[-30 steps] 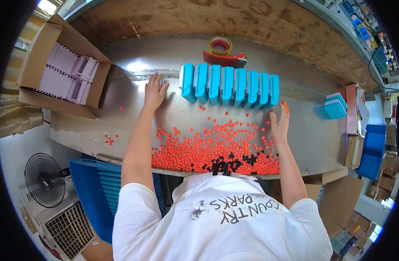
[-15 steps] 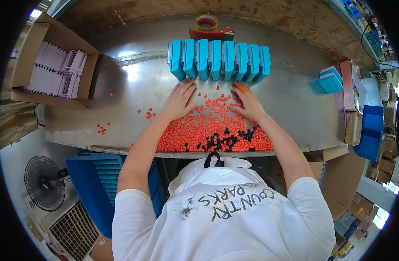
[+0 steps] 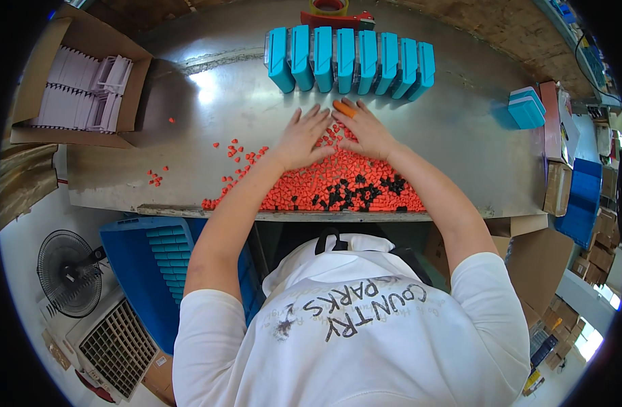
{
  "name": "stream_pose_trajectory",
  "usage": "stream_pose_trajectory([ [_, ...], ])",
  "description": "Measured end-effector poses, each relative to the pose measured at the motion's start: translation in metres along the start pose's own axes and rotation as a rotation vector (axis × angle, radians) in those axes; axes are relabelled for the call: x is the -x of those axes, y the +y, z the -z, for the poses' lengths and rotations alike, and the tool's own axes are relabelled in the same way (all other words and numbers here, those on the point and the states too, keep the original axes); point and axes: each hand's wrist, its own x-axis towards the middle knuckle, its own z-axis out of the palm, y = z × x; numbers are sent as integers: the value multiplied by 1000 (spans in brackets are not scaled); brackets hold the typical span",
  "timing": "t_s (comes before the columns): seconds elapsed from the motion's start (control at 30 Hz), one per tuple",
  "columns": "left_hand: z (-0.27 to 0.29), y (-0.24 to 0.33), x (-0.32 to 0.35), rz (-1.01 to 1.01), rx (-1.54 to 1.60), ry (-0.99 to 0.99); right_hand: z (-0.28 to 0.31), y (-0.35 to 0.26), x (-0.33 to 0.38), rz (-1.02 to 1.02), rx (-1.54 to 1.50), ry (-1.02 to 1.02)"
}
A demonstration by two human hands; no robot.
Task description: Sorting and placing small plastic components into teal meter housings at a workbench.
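Note:
Spread along the near edge of the metal table lies a heap of small red pieces, with a patch of small black pieces among them. My left hand rests palm down over the far part of the heap, fingers stretched forward. Beside it my right hand also lies flat on red pieces, an orange covering round one finger. The fingertips of both hands nearly meet. Just beyond them stands a row of several turquoise boxes with clear sides, apart from my fingers.
A cardboard carton of white plastic parts stands at the left. Behind the row sits a red tape dispenser. More turquoise boxes lie at the right. Below the table's left side are a blue crate and a fan.
My hands have drawn closer together over the red pieces, the right moving left and the left slightly right. The whole view has shifted, so the table sits higher.

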Motion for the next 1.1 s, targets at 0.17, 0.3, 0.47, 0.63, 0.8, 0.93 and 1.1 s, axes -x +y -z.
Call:
stream_pose_trajectory([
  [0.17,-8,34,40,-68,179,-82,-8,-41,48,45,-154,-60],
  [0.3,32,15,26,-10,213,440,45,-32,52,-130,-177,268],
  [0.47,76,-68,-51,575,243,984,98,82,11,-862,-63,969],
  [0.63,81,-88,-76,687,369,626,70,105,-4,-958,-404,701],
  [0.8,103,-88,-10,827,325,548,56,3,-21,-907,-439,712],
  [0.93,103,-70,11,1008,-397,436,37,-45,-43,-944,-377,768],
  [1.1,78,2,-36,713,-265,251,53,6,2,-875,-187,734],
])
